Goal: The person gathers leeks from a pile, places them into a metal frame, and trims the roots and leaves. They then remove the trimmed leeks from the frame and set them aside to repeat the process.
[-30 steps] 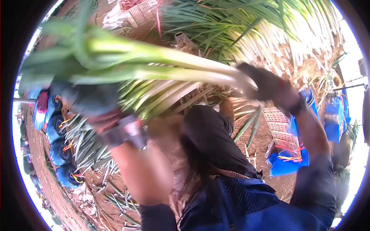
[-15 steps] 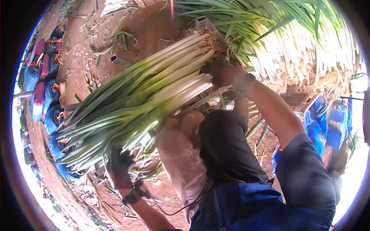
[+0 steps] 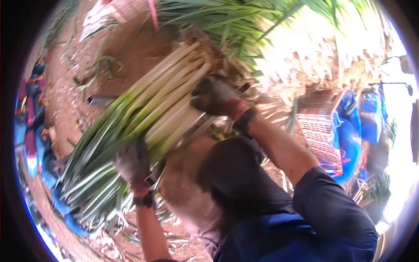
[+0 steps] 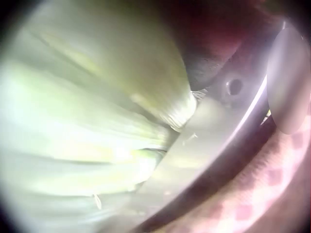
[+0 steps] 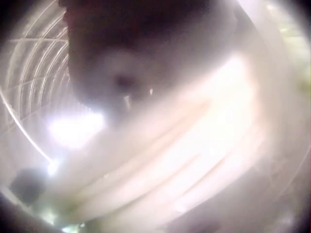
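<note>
A bundle of leeks (image 3: 163, 98) lies slanted before the person, roots at upper right, green leaves at lower left. The gloved left hand (image 3: 133, 161) rests on the leaves near the bundle's lower edge, fingers extended. Over the pale stalks near the roots, the gloved right hand (image 3: 214, 95) has its fingers bent round the outer leeks; its fingertips are partly hidden. Pale stalks (image 4: 82, 126) lie against a grey metal strip (image 4: 194, 150) in the left wrist view. The right wrist view shows a dark glove (image 5: 131, 53) above blurred white stalks (image 5: 180, 150).
More leeks (image 3: 314, 56) are piled at upper right. A pale plastic crate (image 3: 321, 135) and blue bags (image 3: 370, 115) stand at right. Several blue and maroon bundles (image 3: 29, 126) line the left side. The person's knee (image 3: 235, 166) is close below the leeks.
The leeks swung through the air a second ago and now lie down. Since half a second ago, the left hand has moved up onto the leaves; the right hand stays near the roots.
</note>
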`<state>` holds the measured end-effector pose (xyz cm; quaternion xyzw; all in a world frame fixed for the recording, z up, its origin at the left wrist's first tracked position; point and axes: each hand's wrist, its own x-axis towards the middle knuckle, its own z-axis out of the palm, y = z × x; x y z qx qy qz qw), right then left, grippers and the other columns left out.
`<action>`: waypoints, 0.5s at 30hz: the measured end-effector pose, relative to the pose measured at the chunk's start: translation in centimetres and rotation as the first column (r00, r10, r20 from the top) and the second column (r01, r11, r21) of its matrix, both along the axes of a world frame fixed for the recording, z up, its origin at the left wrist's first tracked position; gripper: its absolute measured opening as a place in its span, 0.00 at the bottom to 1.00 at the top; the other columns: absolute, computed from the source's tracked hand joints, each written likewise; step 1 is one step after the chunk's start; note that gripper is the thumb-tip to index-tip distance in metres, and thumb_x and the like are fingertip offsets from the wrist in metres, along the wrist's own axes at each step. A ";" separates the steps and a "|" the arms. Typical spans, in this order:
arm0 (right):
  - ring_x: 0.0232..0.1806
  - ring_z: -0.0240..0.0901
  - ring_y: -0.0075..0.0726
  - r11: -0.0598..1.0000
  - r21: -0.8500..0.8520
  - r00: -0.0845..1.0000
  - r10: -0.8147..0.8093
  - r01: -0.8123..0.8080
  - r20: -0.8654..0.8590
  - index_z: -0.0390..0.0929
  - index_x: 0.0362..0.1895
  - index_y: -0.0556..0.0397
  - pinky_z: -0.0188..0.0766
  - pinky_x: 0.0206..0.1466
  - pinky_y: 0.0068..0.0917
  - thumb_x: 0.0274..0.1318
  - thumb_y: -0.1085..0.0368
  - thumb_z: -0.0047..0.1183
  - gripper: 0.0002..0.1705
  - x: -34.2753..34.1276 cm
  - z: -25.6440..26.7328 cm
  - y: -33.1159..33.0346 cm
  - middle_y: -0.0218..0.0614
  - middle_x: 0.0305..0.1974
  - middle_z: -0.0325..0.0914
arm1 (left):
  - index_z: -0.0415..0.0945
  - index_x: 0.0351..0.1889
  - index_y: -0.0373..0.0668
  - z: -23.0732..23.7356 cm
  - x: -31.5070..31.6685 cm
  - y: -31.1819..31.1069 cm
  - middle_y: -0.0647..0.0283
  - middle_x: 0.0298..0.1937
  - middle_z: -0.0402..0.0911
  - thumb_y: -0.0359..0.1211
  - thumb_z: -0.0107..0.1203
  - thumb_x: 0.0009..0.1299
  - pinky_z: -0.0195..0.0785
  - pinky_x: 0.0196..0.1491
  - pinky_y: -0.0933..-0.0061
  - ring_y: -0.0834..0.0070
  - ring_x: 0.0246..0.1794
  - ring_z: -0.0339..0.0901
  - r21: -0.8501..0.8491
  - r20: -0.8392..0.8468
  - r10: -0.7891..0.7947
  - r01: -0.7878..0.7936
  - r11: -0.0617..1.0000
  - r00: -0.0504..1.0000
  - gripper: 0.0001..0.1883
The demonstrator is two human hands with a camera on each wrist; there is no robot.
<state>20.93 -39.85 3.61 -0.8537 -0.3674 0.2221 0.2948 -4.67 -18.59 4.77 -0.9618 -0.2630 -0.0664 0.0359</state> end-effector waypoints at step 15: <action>0.50 0.78 0.56 0.830 0.452 0.939 -0.341 0.327 -0.054 0.81 0.55 0.52 0.76 0.55 0.45 0.61 0.58 0.58 0.20 2.6 3.3 -12.1 0.48 0.51 0.80 | 0.81 0.38 0.43 -2.4 -0.3 0.7 0.55 0.42 0.82 0.39 0.56 0.68 0.66 0.52 0.51 0.54 0.48 0.77 0.068 -0.143 0.080 -0.071 0.995 0.986 0.10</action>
